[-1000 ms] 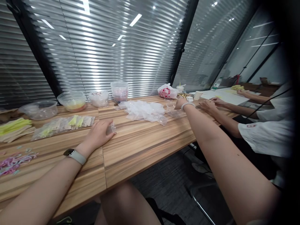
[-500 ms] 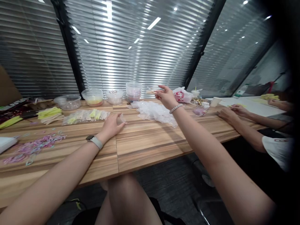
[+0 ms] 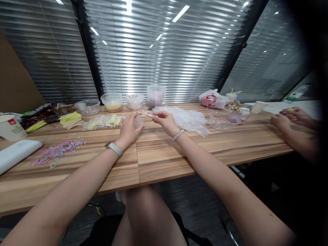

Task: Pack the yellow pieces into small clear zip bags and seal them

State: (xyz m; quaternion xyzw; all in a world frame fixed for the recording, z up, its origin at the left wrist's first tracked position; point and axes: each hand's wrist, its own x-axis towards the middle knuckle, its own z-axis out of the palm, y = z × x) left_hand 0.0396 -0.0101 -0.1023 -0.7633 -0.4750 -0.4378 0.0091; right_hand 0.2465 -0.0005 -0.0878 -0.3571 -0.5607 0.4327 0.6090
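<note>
My left hand rests on the wooden table, its thumb and fingers curled round a small clear plastic cup or bag. Close to its right, my right hand pinches a thin pale strip that points toward my left hand. Beside and behind my right hand lies a pile of clear plastic bags. Left of my left hand are flat packets with pale and yellow strips.
Along the back stand clear bowls, one with scissors, and stacked tubs. Small colourful bands, yellow strips and a white box lie left. Another person's hands are at the far right.
My right hand has come down and left, bringing the pale strip close to my left hand. The view has turned slightly to the right. My left hand keeps its hold.
</note>
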